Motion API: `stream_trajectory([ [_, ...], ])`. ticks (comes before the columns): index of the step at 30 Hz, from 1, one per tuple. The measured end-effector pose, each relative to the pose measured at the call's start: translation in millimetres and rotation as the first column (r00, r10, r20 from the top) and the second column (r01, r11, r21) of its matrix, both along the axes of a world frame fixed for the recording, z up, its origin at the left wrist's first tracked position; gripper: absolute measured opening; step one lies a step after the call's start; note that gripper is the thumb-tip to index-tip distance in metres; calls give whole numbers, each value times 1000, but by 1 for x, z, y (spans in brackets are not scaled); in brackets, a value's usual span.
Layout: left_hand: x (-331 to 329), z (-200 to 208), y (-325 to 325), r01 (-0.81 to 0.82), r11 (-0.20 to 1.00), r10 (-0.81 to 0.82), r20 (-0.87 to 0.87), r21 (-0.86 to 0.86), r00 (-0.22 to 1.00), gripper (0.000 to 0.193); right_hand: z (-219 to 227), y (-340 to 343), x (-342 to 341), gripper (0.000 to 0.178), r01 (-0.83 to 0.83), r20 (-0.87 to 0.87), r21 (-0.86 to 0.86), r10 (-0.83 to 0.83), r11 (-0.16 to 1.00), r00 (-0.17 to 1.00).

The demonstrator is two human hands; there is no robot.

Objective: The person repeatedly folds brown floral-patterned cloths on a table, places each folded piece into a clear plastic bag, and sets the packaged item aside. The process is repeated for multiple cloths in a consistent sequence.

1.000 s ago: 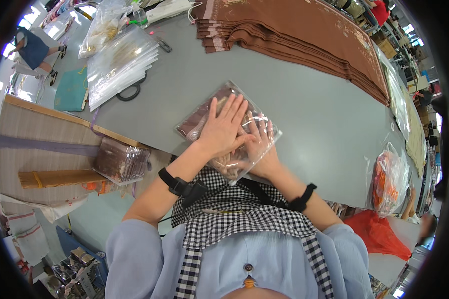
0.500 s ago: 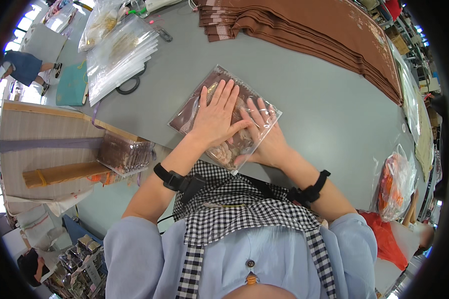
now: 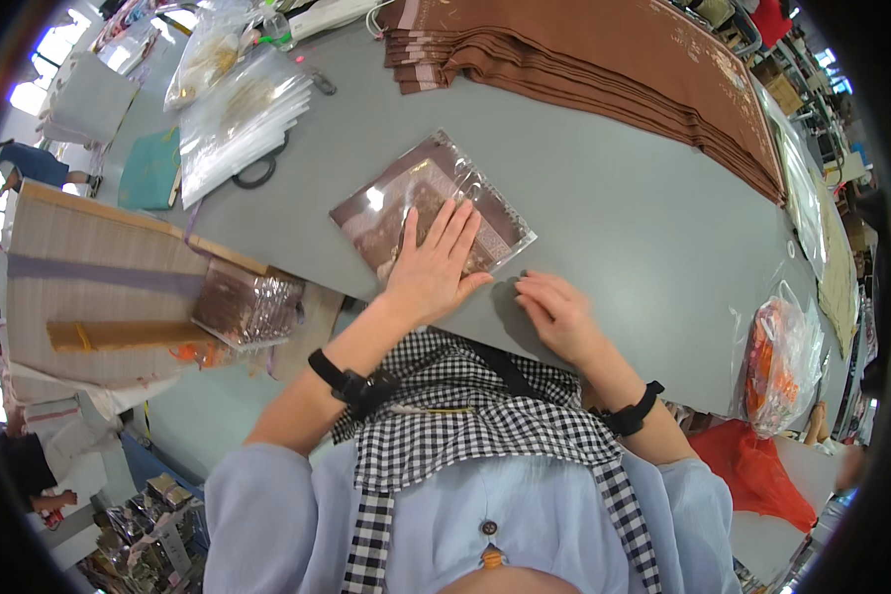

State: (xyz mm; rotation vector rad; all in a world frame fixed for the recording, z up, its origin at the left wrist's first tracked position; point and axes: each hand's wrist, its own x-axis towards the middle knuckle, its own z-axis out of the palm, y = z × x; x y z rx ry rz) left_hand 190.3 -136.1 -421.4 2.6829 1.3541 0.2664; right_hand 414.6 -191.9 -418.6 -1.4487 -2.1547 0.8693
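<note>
A folded brown cloth with pale floral patterning lies in a clear plastic bag (image 3: 406,193) on the grey table, turned cornerwise to me. My left hand (image 3: 434,262) rests flat on the bag's near half, fingers stretched out and holding nothing. Just right of the bag's near corner, apart from it, is my right hand (image 3: 556,312) above the table edge. Its fingers are bent and close together, with nothing visible in them.
Brown cloths (image 3: 584,59) lie layered along the far side. Clear bags (image 3: 243,119), scissors (image 3: 255,176) and a teal notebook (image 3: 150,168) sit far left. Packed bags (image 3: 247,302) stand in a wooden box (image 3: 109,238) at left. A bag with orange contents (image 3: 777,361) lies right.
My right hand has come off the bag and drawn back toward me, its fingers curling in. The left hand stays on the bag, a little nearer to me.
</note>
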Motion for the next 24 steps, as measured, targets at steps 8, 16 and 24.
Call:
stream_trajectory([
  [8,-9,-3,-36,94,990,-102,76,104,992,62,-7,12,-9,37,13,101,357,-53,934,994],
  [16,-100,-2,-84,-218,478,739,256,-851,623,22,7,0,-33,28,-305,23,350,318,885,948],
  [24,-42,-66,-87,497,413,786,574,-763,229,24,0,9,-100,16,-416,16,595,507,688,862],
])
